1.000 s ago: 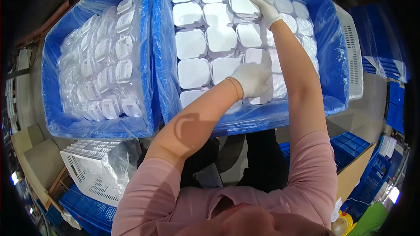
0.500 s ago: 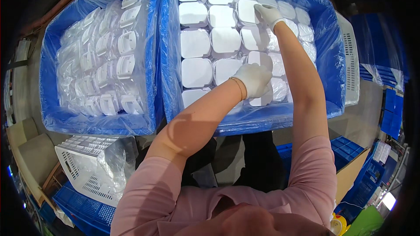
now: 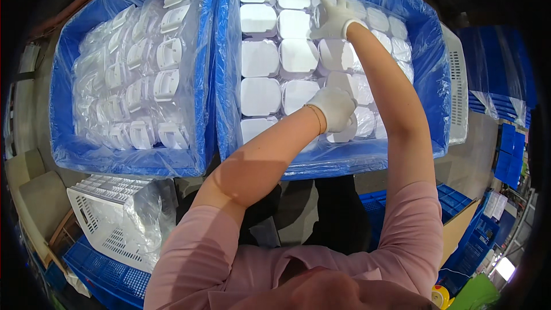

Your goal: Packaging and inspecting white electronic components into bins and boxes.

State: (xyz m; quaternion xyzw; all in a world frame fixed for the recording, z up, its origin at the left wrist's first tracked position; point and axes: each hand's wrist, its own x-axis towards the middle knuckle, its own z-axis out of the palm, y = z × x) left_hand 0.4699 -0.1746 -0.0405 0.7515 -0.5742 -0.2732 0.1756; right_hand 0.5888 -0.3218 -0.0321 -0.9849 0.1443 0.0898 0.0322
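Note:
White gloves cover both my hands. My right hand (image 3: 334, 17) is palm down over a piece in the far row of the right-hand bin, fingers spread apart. The piece beneath it is mostly hidden. Lower down, my left hand (image 3: 334, 109) has its fingers curled in among the nearer pieces; whatever they grip is out of sight. Rows of smooth, rounded-square white plastic pieces (image 3: 298, 57) fill this blue bin (image 3: 427, 120). Those toward its right side, such as a wrapped piece (image 3: 377, 19), look covered in clear plastic film.
Left of it stands another blue bin (image 3: 63, 109), film-lined, holding bagged white parts with handle-like openings (image 3: 169, 53). A white slotted crate (image 3: 97, 218) rests on a blue crate (image 3: 103, 270) at lower left. Another white crate (image 3: 456, 86) shows beyond the right bin.
My right hand has shifted left onto the piece whose right edge it touched before, and its fingers have spread. My left hand stays at nearly the same place.

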